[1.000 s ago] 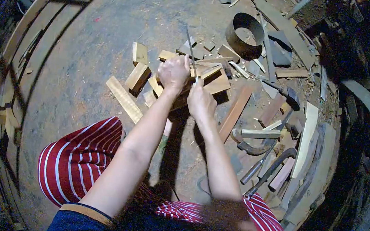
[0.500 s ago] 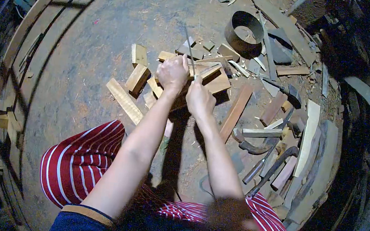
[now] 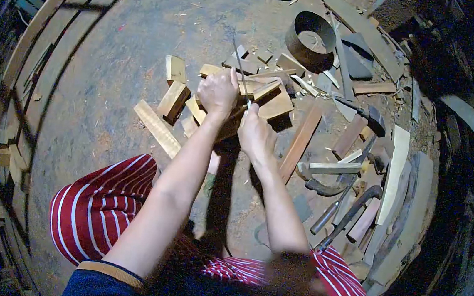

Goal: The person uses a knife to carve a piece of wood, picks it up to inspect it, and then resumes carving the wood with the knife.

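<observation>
At the left, a trouser leg (image 3: 100,208) of red cloth with white stripes bulged in soft folds. Beyond the knee, a flat, pale wooden strip (image 3: 157,129) lay aslant on the dusty, shaving-flecked floor (image 3: 138,35); past it sat a squared yellowish block (image 3: 175,69) and, touching or nearly touching it, a browner block (image 3: 173,100) with one shadowed side.

The left hand (image 3: 218,90) rested knuckles up over the cluster of cut wood, thumb raised, fingers curled out of sight; I could not tell whether they clasped a piece or only bore down on it. Just to its right rose a narrow-bladed hand tool (image 3: 240,62), dark, thin and straight, slanting across the wood pile between the two hands. The right hand (image 3: 257,134) was closed firmly around the tool's near end. Close beyond that hand lay a broad, smooth-faced wooden block (image 3: 279,103).

Farther right stood a dark, open-topped metal ring (image 3: 307,61), then a straight reddish-brown strip (image 3: 301,144), a dark hooked tool (image 3: 344,218) and a long, cream-coloured slat (image 3: 395,170) with uneven edges.
</observation>
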Action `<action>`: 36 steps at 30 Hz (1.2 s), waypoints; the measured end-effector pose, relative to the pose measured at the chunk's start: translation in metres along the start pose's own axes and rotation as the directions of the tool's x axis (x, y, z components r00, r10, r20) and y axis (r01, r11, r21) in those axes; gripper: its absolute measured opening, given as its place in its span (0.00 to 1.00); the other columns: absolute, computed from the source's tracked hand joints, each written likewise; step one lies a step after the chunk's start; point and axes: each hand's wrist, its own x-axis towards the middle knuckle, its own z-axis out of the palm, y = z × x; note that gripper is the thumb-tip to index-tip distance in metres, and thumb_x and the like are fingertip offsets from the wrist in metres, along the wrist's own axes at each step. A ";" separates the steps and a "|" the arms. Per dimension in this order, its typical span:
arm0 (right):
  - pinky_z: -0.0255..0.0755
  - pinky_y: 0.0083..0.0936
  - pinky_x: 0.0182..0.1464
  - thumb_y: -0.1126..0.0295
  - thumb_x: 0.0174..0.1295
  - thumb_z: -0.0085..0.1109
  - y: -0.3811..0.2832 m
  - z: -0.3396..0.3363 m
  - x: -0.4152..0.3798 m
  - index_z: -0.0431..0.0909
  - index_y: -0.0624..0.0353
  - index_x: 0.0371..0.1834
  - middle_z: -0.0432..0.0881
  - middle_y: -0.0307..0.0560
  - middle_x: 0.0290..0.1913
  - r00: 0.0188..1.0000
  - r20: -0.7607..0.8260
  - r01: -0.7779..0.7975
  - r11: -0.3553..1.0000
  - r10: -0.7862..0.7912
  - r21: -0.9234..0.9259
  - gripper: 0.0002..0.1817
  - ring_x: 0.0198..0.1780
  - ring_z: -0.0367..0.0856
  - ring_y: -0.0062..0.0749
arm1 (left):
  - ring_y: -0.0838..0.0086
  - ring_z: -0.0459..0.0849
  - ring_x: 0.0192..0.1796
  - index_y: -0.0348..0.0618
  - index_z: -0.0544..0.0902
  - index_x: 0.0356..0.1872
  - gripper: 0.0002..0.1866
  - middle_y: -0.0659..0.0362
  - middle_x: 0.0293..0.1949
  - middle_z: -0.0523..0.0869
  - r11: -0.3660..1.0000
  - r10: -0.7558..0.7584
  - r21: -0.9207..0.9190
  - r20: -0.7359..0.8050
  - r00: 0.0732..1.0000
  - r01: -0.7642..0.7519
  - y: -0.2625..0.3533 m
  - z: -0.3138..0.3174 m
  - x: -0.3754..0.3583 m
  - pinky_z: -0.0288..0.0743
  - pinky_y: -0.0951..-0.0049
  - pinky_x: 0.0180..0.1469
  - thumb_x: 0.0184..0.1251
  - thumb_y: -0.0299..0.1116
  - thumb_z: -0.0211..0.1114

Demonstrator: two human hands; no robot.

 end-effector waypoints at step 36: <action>0.75 0.54 0.33 0.62 0.71 0.39 0.012 0.002 -0.055 0.71 0.64 0.40 0.82 0.66 0.27 0.997 0.049 -0.069 0.997 0.067 0.041 0.16 0.31 0.82 0.63 | 0.64 0.83 0.22 0.49 0.82 0.12 0.23 0.55 0.17 0.82 0.996 -0.016 0.087 -0.013 1.000 0.017 0.002 -0.001 0.000 0.75 0.63 0.28 0.64 0.49 0.58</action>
